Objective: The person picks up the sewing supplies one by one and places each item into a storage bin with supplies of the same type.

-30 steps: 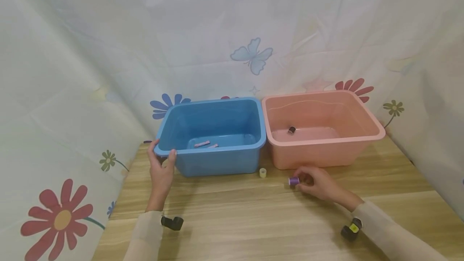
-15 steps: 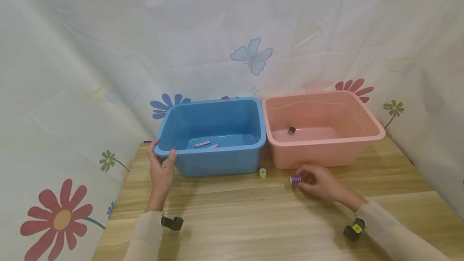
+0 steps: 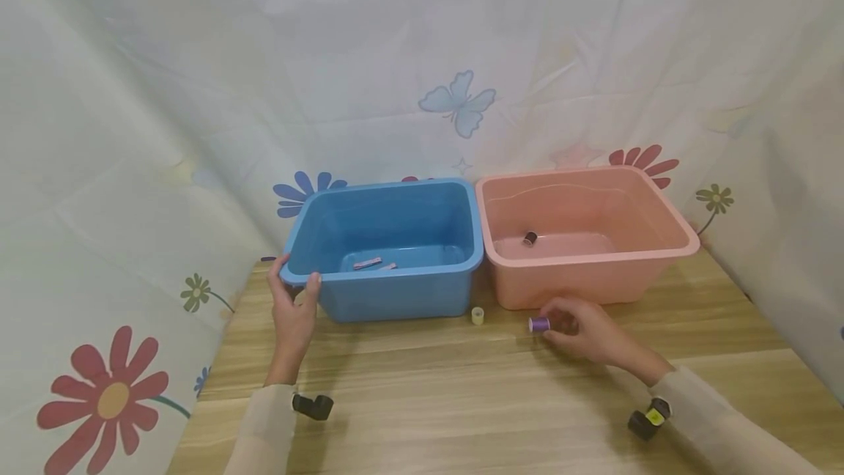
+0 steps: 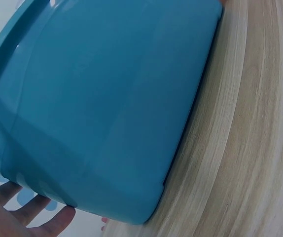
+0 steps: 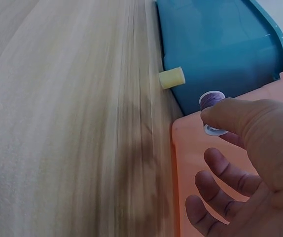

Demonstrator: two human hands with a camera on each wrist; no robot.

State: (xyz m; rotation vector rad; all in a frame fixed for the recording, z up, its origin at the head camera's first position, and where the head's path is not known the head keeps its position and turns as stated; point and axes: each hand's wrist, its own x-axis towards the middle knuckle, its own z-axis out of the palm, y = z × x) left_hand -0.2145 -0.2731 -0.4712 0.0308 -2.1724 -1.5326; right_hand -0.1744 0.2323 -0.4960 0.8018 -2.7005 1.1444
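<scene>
My right hand [image 3: 583,330] pinches a spool of purple thread [image 3: 538,324] between thumb and forefinger, in front of the pink tub [image 3: 574,281]. In the right wrist view the spool [image 5: 211,100] shows white ends, and the other fingers are spread apart below it. My left hand [image 3: 294,319] grips the front left corner of the blue tub [image 3: 395,292], thumb over the front rim and fingers at the left side. A pale yellow spool [image 3: 478,315] stands on the table near where the tubs meet. Inside the pink tub lies a black spool [image 3: 530,239].
Two small pink strips [image 3: 367,263] lie on the blue tub's floor. Both tubs stand side by side at the back of the wooden table [image 3: 422,402]. Behind them hangs a white curtain [image 3: 369,79] printed with flowers and butterflies.
My right hand has shifted slightly to the right and toward the pink tub, carrying the purple spool. The left hand keeps its place on the blue tub.
</scene>
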